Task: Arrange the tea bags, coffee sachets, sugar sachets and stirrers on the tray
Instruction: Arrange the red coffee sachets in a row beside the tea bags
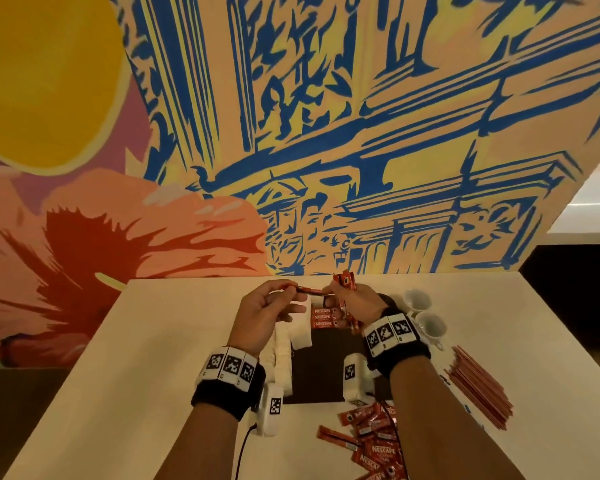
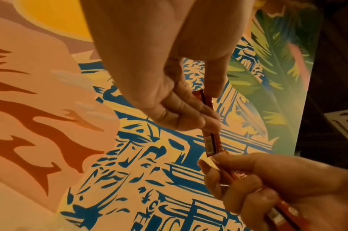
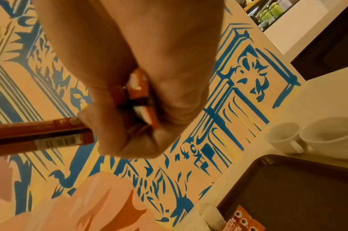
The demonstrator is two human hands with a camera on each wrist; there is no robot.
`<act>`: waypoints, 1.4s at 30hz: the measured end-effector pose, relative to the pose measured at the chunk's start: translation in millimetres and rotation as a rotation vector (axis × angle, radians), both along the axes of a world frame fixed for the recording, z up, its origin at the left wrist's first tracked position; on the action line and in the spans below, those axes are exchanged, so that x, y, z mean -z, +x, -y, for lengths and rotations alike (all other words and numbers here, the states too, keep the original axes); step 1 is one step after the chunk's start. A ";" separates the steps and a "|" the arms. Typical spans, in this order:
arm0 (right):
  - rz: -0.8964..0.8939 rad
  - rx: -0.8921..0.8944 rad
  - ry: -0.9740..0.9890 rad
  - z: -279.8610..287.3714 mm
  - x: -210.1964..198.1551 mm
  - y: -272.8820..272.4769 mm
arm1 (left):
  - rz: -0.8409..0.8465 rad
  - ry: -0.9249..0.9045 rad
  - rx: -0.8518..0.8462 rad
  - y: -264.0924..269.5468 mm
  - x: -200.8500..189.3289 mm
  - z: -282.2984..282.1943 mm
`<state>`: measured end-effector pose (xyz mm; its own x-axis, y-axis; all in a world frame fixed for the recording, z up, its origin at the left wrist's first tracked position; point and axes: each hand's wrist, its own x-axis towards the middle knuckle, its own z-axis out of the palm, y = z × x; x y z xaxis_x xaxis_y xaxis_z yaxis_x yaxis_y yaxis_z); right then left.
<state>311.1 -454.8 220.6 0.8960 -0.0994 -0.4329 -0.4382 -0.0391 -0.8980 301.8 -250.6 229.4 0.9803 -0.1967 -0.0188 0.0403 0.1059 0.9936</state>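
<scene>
- Red coffee sachets (image 1: 324, 317): shiny foil or plastic, smooth.
- White sugar sachets (image 1: 302, 332): matt paper.
- Dark brown tray (image 3: 299, 187): smooth plastic, slightly shiny at the rim.
- White cups (image 3: 327, 139): glossy, like china.
- Reddish stirrers (image 1: 478, 389): thin, matt.
- Pale table (image 1: 160, 341): smooth, matt.
- Black wristbands (image 1: 222, 393): soft cloth.
- Painted wall (image 1: 291, 133): flat, matt.

"NESCAFE" on red coffee sachets (image 1: 323, 317)

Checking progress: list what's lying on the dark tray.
On the tray: three red coffee sachets in a row at the far end, white sachets along its left side. The hands and wrist cameras cover its far corner and right side, so anything there cannot be seen.
</scene>
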 end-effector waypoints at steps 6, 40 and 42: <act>-0.057 -0.058 0.013 7.0 -8.5 -10.4 | 0.042 0.109 0.079 -7.6 -8.4 -0.8; 0.078 -0.208 0.205 87.1 17.3 -82.8 | 0.059 0.459 0.140 -54.0 -3.1 104.5; 0.083 -0.188 0.222 89.1 22.1 -82.5 | 0.030 0.462 0.181 -59.4 2.5 103.5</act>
